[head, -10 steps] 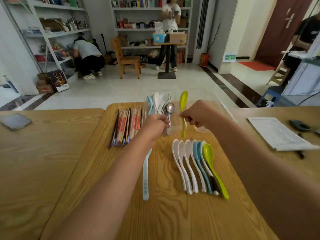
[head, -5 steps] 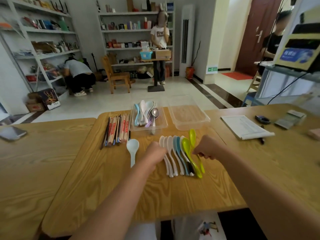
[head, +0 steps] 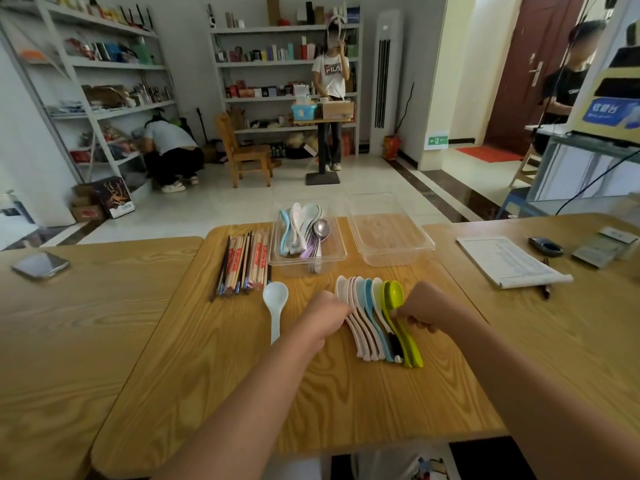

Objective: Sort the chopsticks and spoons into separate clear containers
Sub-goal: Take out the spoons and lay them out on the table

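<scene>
**A:** How would that row of spoons (head: 369, 320) handle?

**B:** They look light, stiff and glossy, probably plastic or melamine. Being smooth, they would likely slide against one another if lifted as a bunch. The narrow handles seem the best place to take hold, squeezing the row from both ends.

**A:** And how do they look?

**B:** They lie nested on edge on the wooden table (head: 242, 393), bowls pointing away from the person. Several are white and some pale blue, with a dark handle barely showing. The green spoons (head: 394, 294) are at the right end.

**A:** And the hands?

**B:** The person's right hand (head: 424, 311) has its fingers curled onto the green spoons, pinching them. The left hand (head: 327, 311) is bunched against the white end. Its fingers are hidden, so whether it grips anything cannot be told.

**A:** What lies around them?

**B:** A single pale spoon (head: 275, 301) lies apart to the left. Beyond it the chopsticks (head: 242, 265) lie loose on the table, not yet sorted. One clear container (head: 341, 252) already holds spoons, and the second clear container (head: 429, 242) stands just beside it on the right.
</scene>
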Demonstrator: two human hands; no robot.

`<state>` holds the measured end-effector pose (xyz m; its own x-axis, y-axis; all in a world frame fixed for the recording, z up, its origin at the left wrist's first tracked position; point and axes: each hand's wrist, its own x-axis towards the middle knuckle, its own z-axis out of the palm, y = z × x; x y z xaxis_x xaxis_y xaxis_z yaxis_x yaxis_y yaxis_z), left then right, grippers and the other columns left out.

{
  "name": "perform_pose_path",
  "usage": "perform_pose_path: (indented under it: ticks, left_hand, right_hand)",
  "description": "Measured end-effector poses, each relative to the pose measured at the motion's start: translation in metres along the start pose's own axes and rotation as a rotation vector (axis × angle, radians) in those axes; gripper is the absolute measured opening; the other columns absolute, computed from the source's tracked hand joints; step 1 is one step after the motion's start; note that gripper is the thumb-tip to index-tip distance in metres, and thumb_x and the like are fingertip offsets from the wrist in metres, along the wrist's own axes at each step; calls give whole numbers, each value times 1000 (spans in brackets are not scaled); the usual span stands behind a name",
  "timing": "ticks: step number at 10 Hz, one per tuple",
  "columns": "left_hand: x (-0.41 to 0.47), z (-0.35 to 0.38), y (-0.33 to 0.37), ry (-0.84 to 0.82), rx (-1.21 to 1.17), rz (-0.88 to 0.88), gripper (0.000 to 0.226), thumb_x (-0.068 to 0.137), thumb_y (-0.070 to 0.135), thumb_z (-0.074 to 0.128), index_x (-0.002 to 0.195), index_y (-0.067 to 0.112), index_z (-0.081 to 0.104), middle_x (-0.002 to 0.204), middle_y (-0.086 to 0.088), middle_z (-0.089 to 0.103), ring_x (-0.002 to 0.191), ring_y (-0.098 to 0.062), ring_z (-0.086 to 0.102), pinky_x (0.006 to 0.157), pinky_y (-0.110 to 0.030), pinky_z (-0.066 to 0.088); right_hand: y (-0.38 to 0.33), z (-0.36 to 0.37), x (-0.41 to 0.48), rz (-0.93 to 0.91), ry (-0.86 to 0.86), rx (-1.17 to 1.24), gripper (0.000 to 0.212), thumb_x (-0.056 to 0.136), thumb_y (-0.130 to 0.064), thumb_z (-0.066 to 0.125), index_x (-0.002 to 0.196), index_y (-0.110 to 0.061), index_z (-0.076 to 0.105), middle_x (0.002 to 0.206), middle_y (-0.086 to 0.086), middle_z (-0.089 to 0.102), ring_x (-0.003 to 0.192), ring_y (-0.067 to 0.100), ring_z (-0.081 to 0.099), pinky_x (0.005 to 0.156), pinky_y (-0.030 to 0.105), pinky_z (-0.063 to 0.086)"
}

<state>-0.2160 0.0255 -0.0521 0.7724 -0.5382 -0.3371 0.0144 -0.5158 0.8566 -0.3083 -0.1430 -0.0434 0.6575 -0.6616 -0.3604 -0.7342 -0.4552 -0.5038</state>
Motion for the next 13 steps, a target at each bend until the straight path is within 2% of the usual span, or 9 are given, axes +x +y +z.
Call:
perform_pose_path:
  ticks: [2, 4, 5, 7, 8, 10, 11, 12, 13]
  left_hand:
    - [2, -10, 3, -8, -3, 10, 29, 91, 19, 60, 119, 10, 65, 109, -6, 68, 105, -22, 63, 100, -42, 51]
    - [8, -42, 11, 28, -45, 71, 9, 94, 12, 58, 94, 17, 65, 112, -8, 67, 109, -27, 64, 102, -45, 49]
    - [25, -68, 20, 74, -134, 105, 21, 93, 4, 56, 111, 11, 66, 128, -4, 63, 105, -23, 66, 99, -41, 53]
    - [76, -117, 38, 190, -190, 80, 18, 95, 5, 57, 110, 11, 65, 108, -11, 70, 110, -30, 66, 100, -45, 52]
    - [102, -130, 45, 199, -146, 66, 21, 94, 2, 56, 90, 21, 63, 108, -11, 69, 106, -30, 67, 99, -47, 52]
    - [148, -129, 50, 166, -147, 46, 20, 93, 3, 57, 104, 20, 62, 111, -7, 69, 106, -22, 65, 99, -43, 52]
    - [160, -126, 50, 161, -127, 21, 25, 93, 5, 56, 92, 28, 67, 107, -7, 71, 104, -24, 66, 100, -44, 51]
    - [167, -124, 47, 161, -108, -3, 22, 94, 8, 54, 91, 22, 71, 99, -7, 74, 98, -24, 68, 97, -43, 53]
    - [170, -125, 45, 160, -106, 3, 24, 95, 9, 54, 109, 16, 72, 101, -5, 73, 99, -22, 67, 97, -42, 53]
  right_hand:
    - [-16, -6, 0, -23, 33, 33, 25, 87, -25, 72, 85, -1, 69, 63, 6, 59, 51, 15, 50, 47, 24, 43]
    - [-48, -3, 11, -174, 99, 139, 21, 89, -24, 69, 83, -4, 68, 64, 6, 57, 50, 13, 48, 44, 23, 40]
    - [-75, 0, 28, -248, 87, 226, 23, 89, -22, 70, 74, -4, 67, 60, 7, 59, 47, 15, 49, 44, 24, 40]
    - [-138, 7, 75, -321, 37, 303, 20, 90, -8, 65, 72, 1, 65, 60, 12, 64, 43, 17, 53, 42, 25, 42]
    - [-167, 16, 102, -328, 35, 302, 12, 90, -6, 63, 86, 5, 66, 62, 13, 65, 43, 16, 59, 42, 25, 47]
    - [-204, 43, 162, -322, 86, 189, 24, 83, -16, 68, 100, -1, 61, 89, 16, 70, 73, 27, 70, 63, 36, 60]
    - [-216, 52, 171, -292, 104, 131, 32, 84, -15, 64, 111, 2, 60, 106, 19, 64, 93, 32, 64, 63, 29, 49]
    - [-229, 54, 173, -242, 110, 151, 36, 95, -23, 54, 126, -6, 54, 117, 12, 59, 108, 28, 56, 87, 31, 43]
    - [-229, 54, 175, -160, 5, 279, 30, 95, -19, 52, 120, -4, 59, 84, 8, 55, 77, 21, 54, 73, 27, 48]
